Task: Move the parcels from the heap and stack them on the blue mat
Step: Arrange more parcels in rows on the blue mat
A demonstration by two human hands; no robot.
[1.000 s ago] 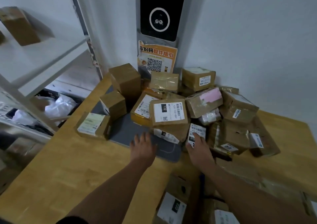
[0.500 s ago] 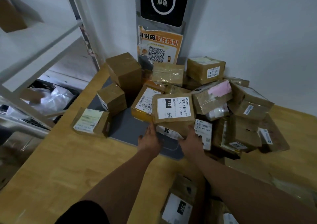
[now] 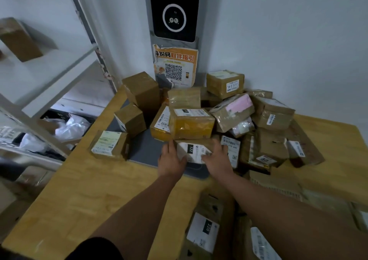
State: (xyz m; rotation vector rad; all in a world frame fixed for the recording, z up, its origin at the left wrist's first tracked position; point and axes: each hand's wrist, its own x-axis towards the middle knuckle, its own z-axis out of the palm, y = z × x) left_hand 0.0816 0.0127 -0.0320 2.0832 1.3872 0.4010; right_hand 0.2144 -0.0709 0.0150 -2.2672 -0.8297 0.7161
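Head view — left hand (image 3: 172, 161), right hand (image 3: 217, 158): each grip clamped on 122-label parcel (image 3: 194, 150) — over blue mat (image 3: 143, 152).

front parcel (image 3: 194, 152) label: 122; near parcel (image 3: 203, 232): 220; rear box (image 3: 225, 84): 54-2-221; orange poster (image 3: 175, 68): 取件指引

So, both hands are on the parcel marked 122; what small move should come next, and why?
Probably draw the 122 parcel slowly toward you onto the bare blue mat. The left hand and right hand hold its sides, but a yellow-taped parcel seems to rest on it.
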